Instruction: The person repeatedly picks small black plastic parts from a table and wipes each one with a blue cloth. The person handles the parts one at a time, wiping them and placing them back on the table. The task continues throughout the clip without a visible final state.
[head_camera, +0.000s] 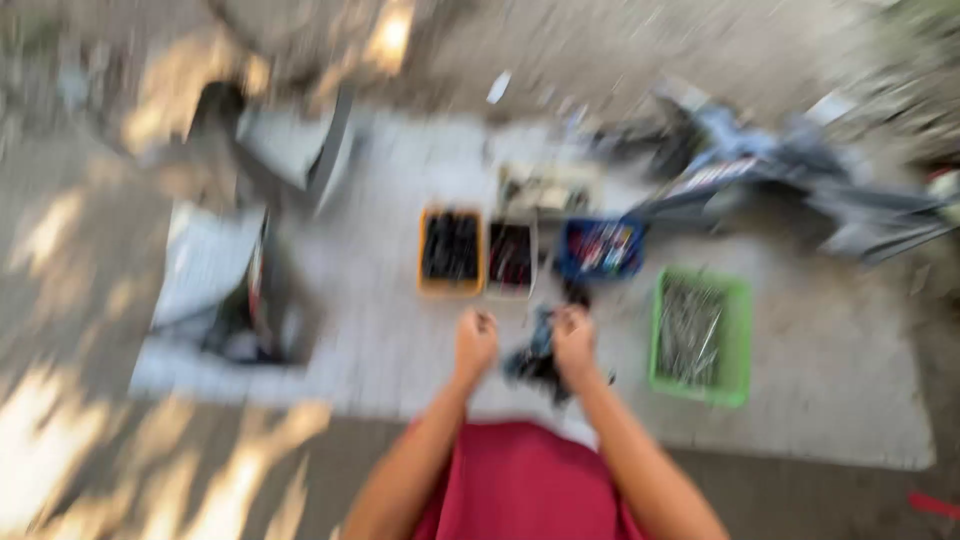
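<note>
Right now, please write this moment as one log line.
left hand: closed, empty? unclear | right hand: grips dark object | green tray beside | image blurred

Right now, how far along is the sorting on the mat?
Looks done: the orange tray, the blue tray and the green basket already hold parts. In hand: the right hand has its grip on a dark bundle, with the left hand beside it. Left: grey panels lie unsorted. Blur hides details.

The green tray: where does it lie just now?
In the head view, the green tray lies on the pale mat, right of the hands, below the blue tray.
</note>
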